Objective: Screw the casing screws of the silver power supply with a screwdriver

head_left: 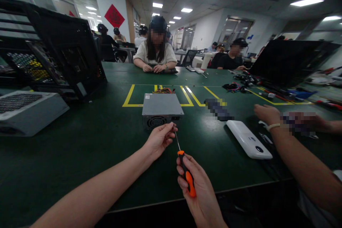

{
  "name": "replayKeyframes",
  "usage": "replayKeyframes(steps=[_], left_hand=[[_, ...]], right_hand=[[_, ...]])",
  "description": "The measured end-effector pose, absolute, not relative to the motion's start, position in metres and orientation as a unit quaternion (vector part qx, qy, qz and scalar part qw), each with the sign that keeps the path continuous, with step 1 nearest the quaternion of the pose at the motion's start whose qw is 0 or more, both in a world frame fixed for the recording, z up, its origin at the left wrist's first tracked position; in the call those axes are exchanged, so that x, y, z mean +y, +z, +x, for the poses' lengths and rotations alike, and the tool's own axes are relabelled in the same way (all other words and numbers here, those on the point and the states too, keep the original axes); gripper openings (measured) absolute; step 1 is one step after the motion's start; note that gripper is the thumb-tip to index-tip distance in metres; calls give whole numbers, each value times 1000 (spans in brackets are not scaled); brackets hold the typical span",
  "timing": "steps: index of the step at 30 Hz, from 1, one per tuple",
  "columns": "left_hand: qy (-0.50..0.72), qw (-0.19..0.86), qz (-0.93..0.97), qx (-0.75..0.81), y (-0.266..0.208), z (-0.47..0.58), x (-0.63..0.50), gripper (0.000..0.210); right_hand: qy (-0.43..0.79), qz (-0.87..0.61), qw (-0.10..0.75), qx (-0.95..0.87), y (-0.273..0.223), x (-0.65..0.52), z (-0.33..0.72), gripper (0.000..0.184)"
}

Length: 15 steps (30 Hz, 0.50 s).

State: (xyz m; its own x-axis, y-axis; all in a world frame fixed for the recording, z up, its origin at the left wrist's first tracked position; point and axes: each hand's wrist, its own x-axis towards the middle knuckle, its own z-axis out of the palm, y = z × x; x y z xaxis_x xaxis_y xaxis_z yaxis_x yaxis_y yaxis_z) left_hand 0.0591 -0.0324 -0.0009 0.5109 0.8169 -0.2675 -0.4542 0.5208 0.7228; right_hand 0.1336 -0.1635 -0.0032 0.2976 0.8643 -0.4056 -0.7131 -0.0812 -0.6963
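Observation:
My right hand [201, 180] is wrapped round the orange and black handle of a screwdriver [190, 180], whose thin metal shaft points up and away from me. At the shaft's tip, the thumb and fingers of my left hand [159, 139] are pinched together; whatever they grip there is too small to make out. Just beyond that hand, a grey metal computer power supply [162, 104] lies on the green table, its round fan grille and socket facing me. Behind it a bundle of coloured cables [162, 91] shows. My left fingers overlap its lower front edge in view.
An open black computer case [80, 60] and another grey power supply [32, 112] stand at left. To the right lie a white device [248, 139] and a co-worker's arms [299, 160]. Another person [155, 48] sits opposite. A dark monitor [285, 60] and loose cables are at far right.

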Motion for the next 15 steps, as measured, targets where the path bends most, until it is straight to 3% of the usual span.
replayKeyframes(steps=[15], left_hand=[[368,809,334,315,-7,57,-29,18]], right_hand=[[600,-407,689,-15,-2,-155,149,23]])
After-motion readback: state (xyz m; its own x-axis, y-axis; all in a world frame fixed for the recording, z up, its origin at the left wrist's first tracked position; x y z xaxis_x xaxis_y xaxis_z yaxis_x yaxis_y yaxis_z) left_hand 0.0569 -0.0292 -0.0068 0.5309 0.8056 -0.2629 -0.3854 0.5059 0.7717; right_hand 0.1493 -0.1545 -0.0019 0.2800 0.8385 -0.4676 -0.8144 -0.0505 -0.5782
